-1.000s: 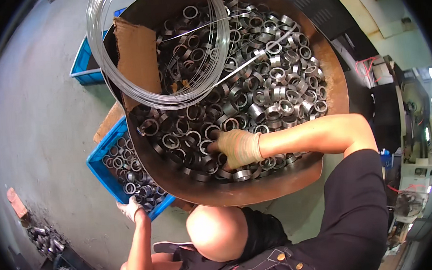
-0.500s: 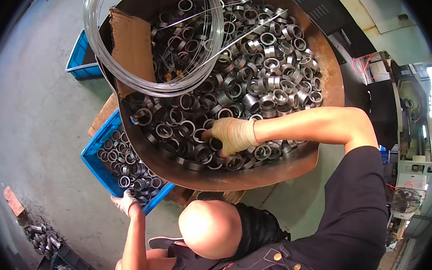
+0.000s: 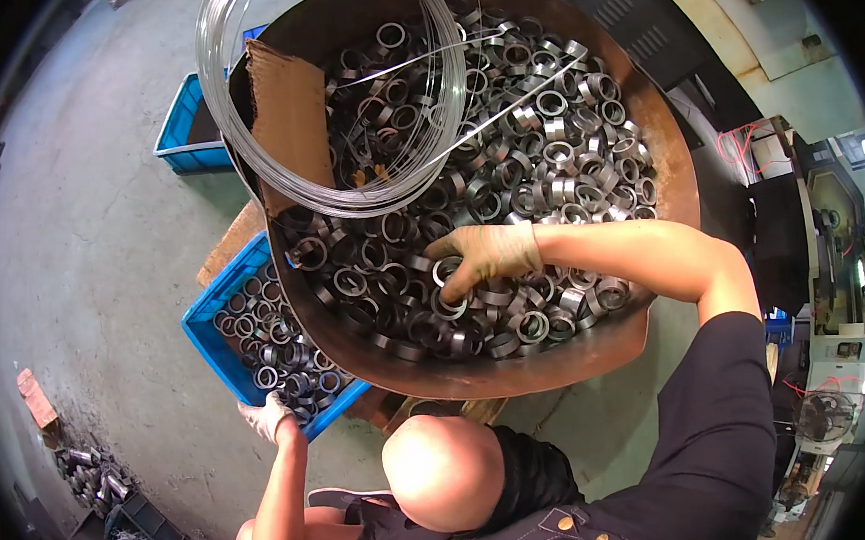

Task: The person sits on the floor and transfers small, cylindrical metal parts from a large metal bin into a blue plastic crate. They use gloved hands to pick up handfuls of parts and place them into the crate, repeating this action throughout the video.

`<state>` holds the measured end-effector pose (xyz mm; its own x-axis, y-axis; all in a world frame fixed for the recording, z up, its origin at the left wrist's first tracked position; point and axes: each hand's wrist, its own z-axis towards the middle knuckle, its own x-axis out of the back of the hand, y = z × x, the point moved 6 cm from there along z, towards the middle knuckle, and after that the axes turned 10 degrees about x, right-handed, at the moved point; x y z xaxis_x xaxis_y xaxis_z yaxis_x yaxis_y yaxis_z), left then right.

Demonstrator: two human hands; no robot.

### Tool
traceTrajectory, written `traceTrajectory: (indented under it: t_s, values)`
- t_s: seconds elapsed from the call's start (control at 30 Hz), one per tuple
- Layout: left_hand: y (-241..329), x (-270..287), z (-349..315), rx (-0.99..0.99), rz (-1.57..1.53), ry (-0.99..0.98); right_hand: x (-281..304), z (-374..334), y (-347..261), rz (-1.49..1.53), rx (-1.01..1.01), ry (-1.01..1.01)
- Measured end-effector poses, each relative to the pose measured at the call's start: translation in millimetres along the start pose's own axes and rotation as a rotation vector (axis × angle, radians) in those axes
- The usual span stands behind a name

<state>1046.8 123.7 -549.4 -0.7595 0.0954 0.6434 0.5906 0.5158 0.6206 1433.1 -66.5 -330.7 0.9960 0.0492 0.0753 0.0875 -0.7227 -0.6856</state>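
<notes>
My right hand (image 3: 487, 256), in a pale work glove, reaches into a big rust-brown metal bin (image 3: 520, 374) heaped with steel rings (image 3: 560, 156). Its thumb and fingers curve around a steel ring (image 3: 447, 273) on top of the heap; other fingers are partly hidden. Down to the left, my gloved left hand (image 3: 267, 417) grips the near left side of a blue plastic crate (image 3: 219, 350). Many similar rings lie inside that crate, which stands beside the bin's left wall.
A coil of wire (image 3: 244, 153) and a cardboard piece (image 3: 288, 110) lie over the bin's far left. Thin rods cross the rings. Another blue crate (image 3: 178, 137) stands on the floor farther back. Wood shows under the near crate. Machinery and a fan (image 3: 824, 415) stand at right.
My right hand has lifted slightly out of the heap, its thumb and fingers now around a ring. The whole view has shifted, with the bin and crate lower and further right.
</notes>
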Motion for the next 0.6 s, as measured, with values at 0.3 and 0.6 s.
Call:
traceTrajectory:
  t_s: [0.3, 0.6]
  values:
    - [2.7, 3.5, 0.6, 0.021, 0.032, 0.051, 20.5, -30.3, -65.0, 0.476, 0.424, -0.02]
    - [-5.7, -0.2, 1.0, 0.071, 0.293, 0.159, -9.7, -121.0, -159.0, 0.404, 0.851, 0.039]
